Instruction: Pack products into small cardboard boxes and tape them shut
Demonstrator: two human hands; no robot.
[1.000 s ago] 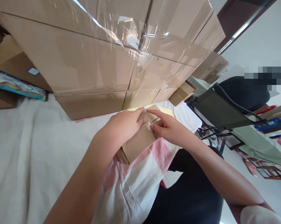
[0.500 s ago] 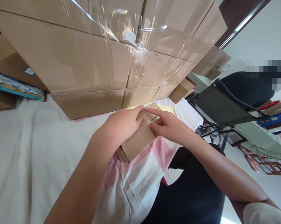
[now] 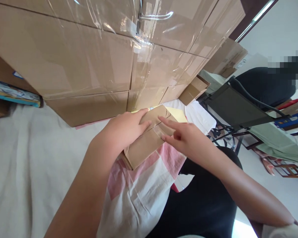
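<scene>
A small brown cardboard box lies on the cloth, its top crossed by a lengthwise seam with a shiny patch that looks like clear tape. Along its left side my left hand holds it, thumb on the top and fingers toward the far edge. My right hand is over the right side, index finger and thumb apart at the top near the seam, the other fingers curled. Nothing shows between that thumb and finger. Partly under the far end is a yellow sheet.
A tall stack of taped cartons stands right behind the box. White cloth covers the surface on the left. To the right are a small open carton, a dark folding chair and a seated person in dark clothing.
My right hand has drawn back to the right, away from my left hand, with its finger and thumb farther apart. My left hand and the box sit slightly farther left in view.
</scene>
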